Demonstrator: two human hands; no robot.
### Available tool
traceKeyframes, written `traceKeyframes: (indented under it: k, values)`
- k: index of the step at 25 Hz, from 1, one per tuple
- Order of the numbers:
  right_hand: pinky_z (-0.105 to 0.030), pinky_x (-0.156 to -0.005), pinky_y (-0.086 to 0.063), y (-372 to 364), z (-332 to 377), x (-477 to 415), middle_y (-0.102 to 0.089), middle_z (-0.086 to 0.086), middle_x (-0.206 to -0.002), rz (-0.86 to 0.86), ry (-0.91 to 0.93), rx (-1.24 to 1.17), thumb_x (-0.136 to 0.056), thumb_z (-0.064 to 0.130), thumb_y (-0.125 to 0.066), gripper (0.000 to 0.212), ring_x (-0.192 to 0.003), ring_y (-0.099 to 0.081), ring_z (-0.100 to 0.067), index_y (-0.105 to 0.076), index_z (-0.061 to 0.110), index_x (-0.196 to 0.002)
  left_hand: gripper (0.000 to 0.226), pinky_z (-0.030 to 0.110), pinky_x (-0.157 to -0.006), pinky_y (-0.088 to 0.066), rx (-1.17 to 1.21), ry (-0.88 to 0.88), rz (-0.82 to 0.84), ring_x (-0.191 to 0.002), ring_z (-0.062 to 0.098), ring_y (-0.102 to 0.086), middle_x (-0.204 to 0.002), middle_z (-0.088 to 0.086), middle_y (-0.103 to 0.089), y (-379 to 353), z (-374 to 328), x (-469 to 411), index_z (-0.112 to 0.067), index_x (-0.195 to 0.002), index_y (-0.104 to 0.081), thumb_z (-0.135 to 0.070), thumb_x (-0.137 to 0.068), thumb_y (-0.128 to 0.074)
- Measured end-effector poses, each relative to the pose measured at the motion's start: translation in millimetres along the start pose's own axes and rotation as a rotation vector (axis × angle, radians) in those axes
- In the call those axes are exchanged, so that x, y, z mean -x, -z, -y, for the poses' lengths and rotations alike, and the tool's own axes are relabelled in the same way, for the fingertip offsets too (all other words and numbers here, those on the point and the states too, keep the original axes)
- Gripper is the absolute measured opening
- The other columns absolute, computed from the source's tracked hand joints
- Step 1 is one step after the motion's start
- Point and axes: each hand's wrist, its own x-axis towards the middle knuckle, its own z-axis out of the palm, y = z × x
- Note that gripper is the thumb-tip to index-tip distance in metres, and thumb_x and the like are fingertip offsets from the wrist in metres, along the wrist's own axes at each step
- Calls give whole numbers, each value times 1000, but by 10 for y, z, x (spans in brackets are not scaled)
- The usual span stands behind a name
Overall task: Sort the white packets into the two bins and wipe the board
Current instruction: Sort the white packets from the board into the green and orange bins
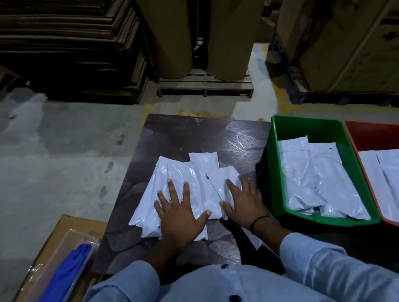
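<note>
Starting nearest the body: two light blue sleeves (125,294) reach forward over the near edge of the dark board (191,132)

Down-left of the left hand, off the board, a blue cloth (60,286) lies in a clear tray on a flat cardboard box (61,224)

Left hand (179,214): palm down, fingers straight and spread wide, lying flat on the pile of white packets (183,174). Nothing gripped

Right hand (244,201): just beside the left, also flat, fingers straight and closer together, resting on a smaller packet (223,175) at the pile's right side. Its thumb lies along that packet's near edge, with no curl round it. Black band (258,221) on this wrist

The pile lies on the middle of the board, its packets overlapping, spreading under both palms and out past the fingertips

Right of the right hand: green bin (289,123) beside the board, several bagged packets (319,177) lying in it. Farther right, side by side with it, red bin (388,128), holding more packets (398,179)

Beyond the fingertips: bare board, then grey concrete floor (45,142). Farthest out are stacked flat cardboard (59,42), brown rolls (168,26) on a wooden pallet (206,86), and large cartons (352,24) to the right
</note>
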Motion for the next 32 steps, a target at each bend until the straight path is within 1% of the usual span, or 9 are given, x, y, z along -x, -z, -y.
traceKeyframes:
  k: [2, 7, 9, 12, 14, 17, 22, 25, 32]
  values:
    - [-60, -112, -23, -29, 2, -26, -5, -13, -162, 64, -35, 8, -93, 62, -41, 73, -146, -8, -43, -13, 35, -155, 105, 68, -117, -14, 11, 4, -24, -149, 56, -6, -169, 19, 6, 71, -57, -91, -29, -162, -13, -87, -76, -28]
    - [-61, -111, -25, -55, 9, -11, -1, -12, -164, 96, -51, 21, -95, 62, -36, 72, -145, -7, -45, -9, 37, -156, 102, 66, -119, -8, -25, -21, 42, -151, 53, 3, -167, 17, 20, 24, -89, -191, -33, -161, 2, -78, -82, -43]
    - [-60, -111, -29, -73, 7, -8, -4, -11, -164, 104, -65, 13, -96, 58, -37, 70, -145, -6, -47, -9, 36, -156, 96, 67, -118, -13, -27, -45, 24, -151, 52, -4, -168, 17, 13, -30, -73, -144, -32, -162, -6, -68, -83, -46]
    - [-57, -112, -28, -141, -24, -59, -16, -18, -159, 111, -41, 61, -97, 50, -36, 68, -144, -16, -46, -11, 30, -156, 86, 65, -117, -22, 7, -41, -5, -149, 51, -17, -169, 15, 3, -51, -64, -118, -32, -160, -21, -51, -85, -58]
    - [-57, -113, -25, -224, -45, -129, -23, -20, -156, 149, -29, 56, -93, 45, -34, 68, -142, -24, -43, -13, 27, -155, 83, 63, -117, -23, 15, -26, -5, -148, 49, -19, -170, 13, 3, -22, -58, -129, -33, -159, -26, -44, -86, -65]
    - [-56, -113, -27, -238, -66, -206, -26, -17, -155, 155, -53, 12, -86, 35, -39, 72, -142, -26, -43, -16, 26, -153, 80, 62, -117, -23, 38, -13, -6, -149, 47, -14, -170, 11, 8, 46, -55, -183, -34, -159, -24, -40, -90, -65]
    - [-42, -116, -23, 116, 90, -258, -23, -21, -156, -44, -36, -116, -96, 22, -50, 62, -140, -33, -40, -27, 19, -154, 78, 61, -116, -23, 117, -36, -101, -149, 45, -10, -170, 9, 8, 270, -98, -273, -34, -158, -27, -34, -89, -63]
    - [-43, -114, -27, 356, 200, -409, -21, -20, -159, -134, -10, -204, -98, 24, -51, 61, -142, -28, -41, -28, 20, -154, 78, 62, -116, -22, 153, -53, -151, -149, 45, -7, -169, 9, 8, 414, -152, -358, -33, -157, -29, -31, -87, -63]
    - [-46, -114, -26, 1017, 252, -493, -26, -21, -157, -366, 69, -190, -99, 20, -49, 55, -142, -29, -42, -34, 16, -152, 75, 61, -118, -16, 217, -93, -167, -151, 45, -1, -169, 6, 11, 682, -429, -486, -33, -157, -28, -30, -89, -59]
